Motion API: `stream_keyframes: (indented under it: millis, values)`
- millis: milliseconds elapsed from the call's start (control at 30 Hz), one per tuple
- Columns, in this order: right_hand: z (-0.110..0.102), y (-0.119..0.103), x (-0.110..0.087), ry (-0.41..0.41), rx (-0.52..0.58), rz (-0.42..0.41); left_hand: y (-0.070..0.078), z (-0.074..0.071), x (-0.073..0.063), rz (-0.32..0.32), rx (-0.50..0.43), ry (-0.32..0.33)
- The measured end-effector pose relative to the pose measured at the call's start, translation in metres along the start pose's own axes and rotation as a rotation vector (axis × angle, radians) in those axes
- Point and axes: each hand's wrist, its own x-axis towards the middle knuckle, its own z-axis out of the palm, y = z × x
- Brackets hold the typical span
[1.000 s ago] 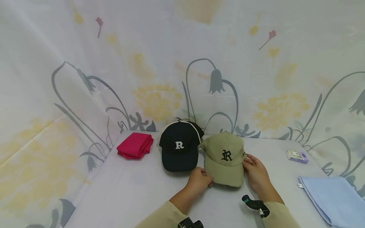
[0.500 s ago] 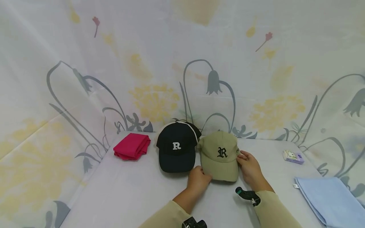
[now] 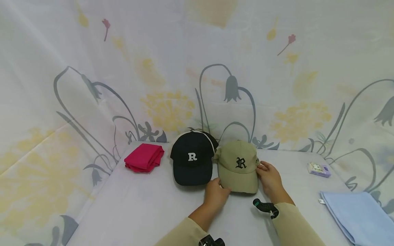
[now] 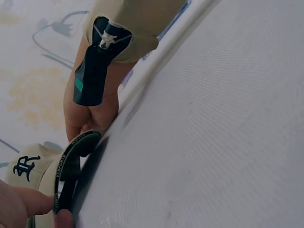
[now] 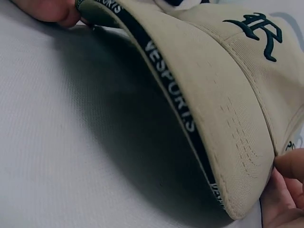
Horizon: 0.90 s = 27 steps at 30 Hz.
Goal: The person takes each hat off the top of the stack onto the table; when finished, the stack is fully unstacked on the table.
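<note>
A khaki cap [image 3: 237, 150] with a dark gothic "R" lies on the white-covered table, brim toward me. My left hand [image 3: 216, 195] pinches the brim's left corner; the left wrist view has the thumb and a finger at the brim edge. On the opposite side, my right hand [image 3: 271, 177] grips the cap's side where brim meets crown, thumb above and fingers below in the right wrist view. The brim [image 5: 213, 109] arches over the cloth, with white lettering along its dark edge. Close against the khaki cap's left side stands a black cap [image 3: 192, 171] with a white "R".
A folded red cloth [image 3: 144, 157] lies at the back left. To the right are a small purple-and-white packet [image 3: 319, 169] and a folded light blue cloth [image 3: 357, 215]. A flower-printed curtain [image 3: 172, 68] hangs behind the table.
Both hands have shifted the khaki cap a little back and left, nearer the black cap. Its brim now ends closer to the level of the black one's. Other things stay put.
</note>
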Motion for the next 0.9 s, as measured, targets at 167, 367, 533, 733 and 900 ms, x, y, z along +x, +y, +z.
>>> stream_keyframes:
  millis: [167, 367, 533, 733, 900]
  values:
    - [-0.001, -0.001, 0.000, -0.022, -0.076, -0.011, 0.001, 0.000, 0.002, -0.002, 0.009, 0.008]
    - [0.001, 0.000, -0.006, -0.040, -0.099, 0.001, -0.002, 0.000, 0.001, -0.041, -0.002, -0.003]
    - [0.001, -0.002, -0.009, -0.025, -0.148, -0.017, -0.006, -0.004, 0.002, -0.115, -0.099, -0.025]
    - [-0.001, 0.003, -0.006, 0.009, -0.198, -0.025, -0.011, -0.011, 0.001, -0.185, -0.193, -0.078]
    - [-0.004, 0.005, -0.008, 0.004, -0.174, -0.019, -0.017, -0.019, -0.002, -0.163, -0.185, -0.134]
